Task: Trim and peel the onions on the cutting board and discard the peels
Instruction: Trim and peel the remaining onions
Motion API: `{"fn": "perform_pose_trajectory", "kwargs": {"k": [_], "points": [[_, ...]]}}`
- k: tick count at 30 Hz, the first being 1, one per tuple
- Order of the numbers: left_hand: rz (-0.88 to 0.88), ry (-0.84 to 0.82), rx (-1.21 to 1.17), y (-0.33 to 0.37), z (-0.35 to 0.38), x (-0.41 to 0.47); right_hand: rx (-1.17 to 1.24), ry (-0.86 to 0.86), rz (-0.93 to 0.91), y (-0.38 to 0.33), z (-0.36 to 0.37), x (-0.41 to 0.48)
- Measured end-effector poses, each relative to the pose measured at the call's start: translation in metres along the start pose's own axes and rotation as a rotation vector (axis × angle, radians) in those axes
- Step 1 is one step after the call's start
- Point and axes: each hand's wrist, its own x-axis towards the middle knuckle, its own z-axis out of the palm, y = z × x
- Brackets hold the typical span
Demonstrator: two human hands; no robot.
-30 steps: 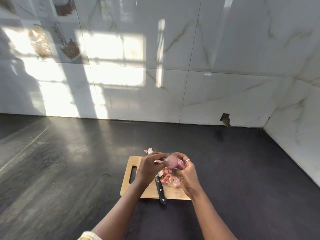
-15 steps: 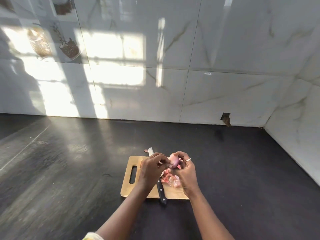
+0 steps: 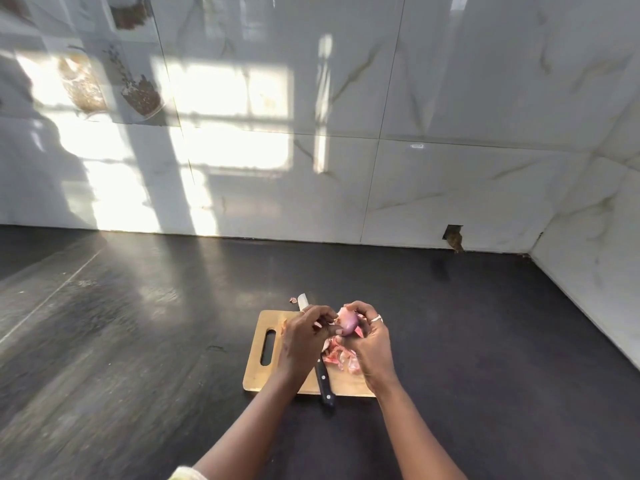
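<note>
Onion (image 3: pixel 348 322) first: we hold the pinkish, partly peeled bulb in the air just above the far half of the wooden cutting board (image 3: pixel 258 375). Our right hand (image 3: pixel 370 344) cups it from the right with fingers curled over its top and a ring (image 3: pixel 376 319) showing on one finger. Our left hand (image 3: pixel 304 336) comes in from the other side, fingers bent, its fingertips pinching at the bulb's left end; whether they have hold of a strip of skin we cannot tell.

Under our hands a loose heap of pink and white peels (image 3: pixel 341 356) lies on the board. A knife (image 3: pixel 324 382) lies across the board from front to back. Its black riveted handle hangs over the near edge, its blade passes under our left hand, and the pale tip pokes out past the far edge. A small brown scrap (image 3: pixel 293 300) sits on the dark countertop (image 3: pixel 138 341) just beside that tip. Marble-look wall tiles (image 3: pixel 450 98) rise behind, lit by window light.
</note>
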Motion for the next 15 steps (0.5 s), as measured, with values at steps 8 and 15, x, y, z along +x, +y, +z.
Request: {"fn": "perform_pose_trajectory", "kwargs": {"k": [8, 15], "points": [[-0.086, 0.002, -0.023, 0.0034, -0.0018, -0.0031, -0.016, 0.019, -0.001, -0.0024, 0.0015, 0.0015], [-0.081, -0.022, 0.036, 0.0025, -0.0019, -0.0013, -0.039, 0.027, -0.038, -0.0053, 0.0054, 0.0004]]}}
